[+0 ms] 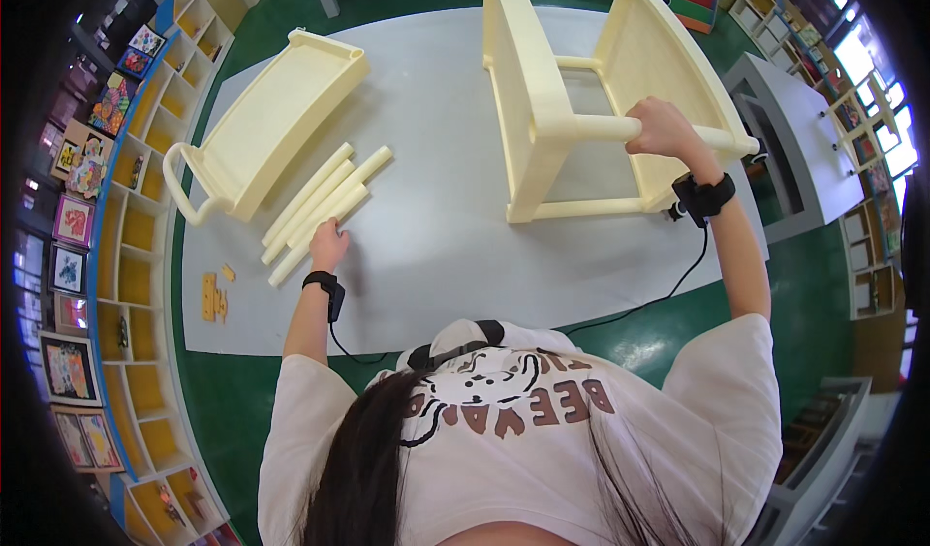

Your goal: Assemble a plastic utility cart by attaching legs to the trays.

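A cream plastic cart frame (pixel 560 91) lies on its side at the right of the table, small black casters (pixel 759 149) on its right end. My right hand (pixel 663 127) is closed round its near crossbar (pixel 603 127). At the left, several loose cream tubes (pixel 312 197) lie side by side on a slant. The fingers of my left hand (pixel 329 247) are closed at the nearest tube (pixel 351 200), their tips partly hidden. Just beyond the tubes rests a cream tray (pixel 266 110) with raised sides and a curved handle (pixel 179 183).
The grey table (pixel 426 275) holds small orange-yellow pieces (pixel 209 296) near its left edge. Thin black cables (pixel 664 304) run from bands on both my wrists. A low shelf unit (pixel 136 255) stands along the left, and a grey cabinet (pixel 804 158) stands beyond the table's right edge.
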